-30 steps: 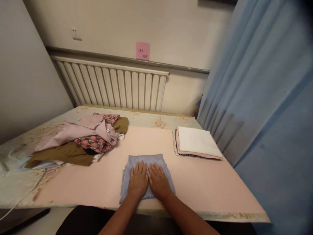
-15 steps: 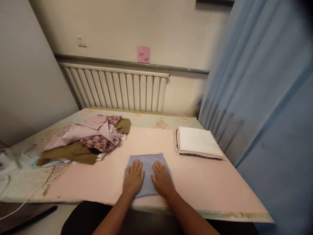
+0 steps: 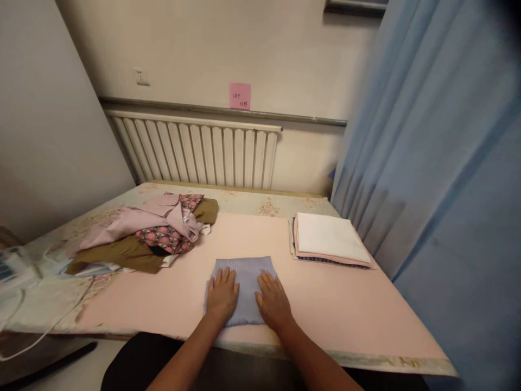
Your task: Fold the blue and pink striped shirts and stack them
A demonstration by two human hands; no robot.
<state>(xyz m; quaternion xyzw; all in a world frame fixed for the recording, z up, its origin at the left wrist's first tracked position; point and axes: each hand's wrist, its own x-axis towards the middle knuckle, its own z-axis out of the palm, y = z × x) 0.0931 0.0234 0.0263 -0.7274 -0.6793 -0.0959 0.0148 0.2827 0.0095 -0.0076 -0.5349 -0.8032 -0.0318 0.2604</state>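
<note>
A blue-grey folded cloth (image 3: 247, 288), finely ribbed, lies flat in front of me on a pink sheet (image 3: 163, 304). My left hand (image 3: 222, 296) rests palm down on its left side, fingers stretched out. On the right side of the cloth lies my right hand (image 3: 273, 298), also flat, with the fingers pointing away from me. The middle of the cloth shows between the two hands. Neither hand grips anything.
A rumpled heap of clothes (image 3: 158, 225) in pink, brown and floral fabric lies at the left. To the right is a neat stack of folded fabric (image 3: 331, 236), white on top. A blue curtain (image 3: 427, 163) hangs along the right edge. A white cord (image 3: 57, 326) trails at the left.
Both hands remain flat on the cloth, with the right shifted slightly outward. The camera view has tilted up a little.
</note>
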